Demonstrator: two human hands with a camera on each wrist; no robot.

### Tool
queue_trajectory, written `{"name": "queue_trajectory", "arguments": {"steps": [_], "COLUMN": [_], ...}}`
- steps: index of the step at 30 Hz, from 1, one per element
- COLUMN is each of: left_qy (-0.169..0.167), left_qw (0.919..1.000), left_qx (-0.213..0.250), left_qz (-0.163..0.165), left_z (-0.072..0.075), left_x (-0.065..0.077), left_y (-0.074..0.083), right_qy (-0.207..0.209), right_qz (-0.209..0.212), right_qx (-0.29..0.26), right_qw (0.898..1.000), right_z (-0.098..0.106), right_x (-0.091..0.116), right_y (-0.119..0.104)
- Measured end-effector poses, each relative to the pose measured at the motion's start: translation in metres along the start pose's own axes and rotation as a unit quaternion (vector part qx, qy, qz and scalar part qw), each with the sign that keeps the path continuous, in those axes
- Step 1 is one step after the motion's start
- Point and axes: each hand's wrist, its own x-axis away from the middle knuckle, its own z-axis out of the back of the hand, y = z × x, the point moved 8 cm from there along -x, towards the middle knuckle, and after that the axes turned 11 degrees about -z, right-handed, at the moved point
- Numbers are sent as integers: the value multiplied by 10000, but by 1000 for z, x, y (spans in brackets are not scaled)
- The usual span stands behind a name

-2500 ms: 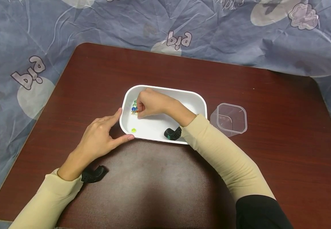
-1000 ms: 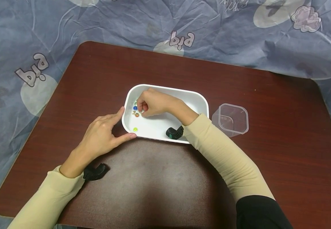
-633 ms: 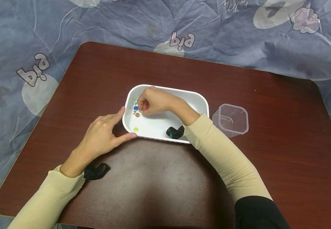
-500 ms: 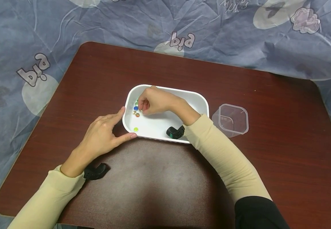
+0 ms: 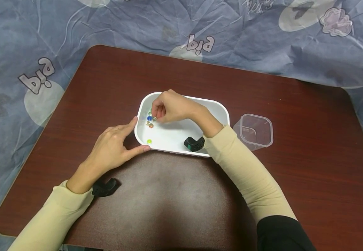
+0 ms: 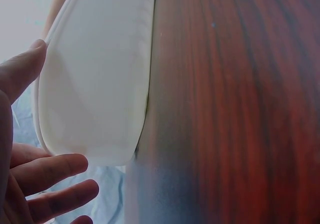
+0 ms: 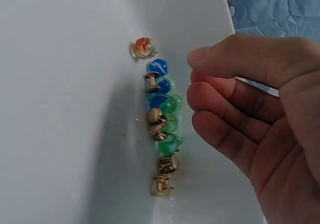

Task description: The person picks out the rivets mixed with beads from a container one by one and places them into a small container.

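My left hand (image 5: 110,148) steadies the left end of a white tray (image 5: 181,150), thumb at the near rim and index fingertip at the end wall. In the left wrist view its fingers are spread. My right hand (image 5: 176,106) hovers inside the tray, fingers loosely bent, nothing visible between thumb and fingertips. Close by in the right wrist view runs a row of blue and green glass marbles (image 7: 167,144) mixed with small gold-coloured metal studs (image 7: 161,186). An orange-swirled marble (image 7: 144,47) lies at the end of this row. A yellow-green marble (image 5: 149,141) sits apart in the near left corner.
A clear plastic container (image 5: 256,129) with an open top stands right of the tray on the dark reddish-brown table (image 5: 169,195). Patterned grey-blue cloth (image 5: 131,24) hangs behind the table. Black wrist cameras sit below both wrists.
My right hand has shifted slightly right and up from the marbles, showing a gold-coloured stud beneath its fingertips. The left hand keeps its place on the tray; the head view has shifted a little.
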Motion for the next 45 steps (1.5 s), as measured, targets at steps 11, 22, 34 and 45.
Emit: {"name": "queue_trajectory", "arguments": {"steps": [11,22,34,45], "left_qy": [45,58,65,94], "left_qw": [10000,10000,10000,9999], "left_qx": [55,23,2,26], "left_qz": [4,-2,-32,-67], "left_z": [0,-1,0,1], "left_x": [0,0,0,-1], "left_y": [0,0,2,5], "right_qy": [133,383,997,1241], "right_qz": [-75,-104,122,126], "right_qx": [-176,-358,-850,-1243], "right_qw": [9997,9986,9913,9844], "right_z": [22,40,58,68], "right_x": [9,29,66,99], "right_y": [-5,-10,-3,6]}}
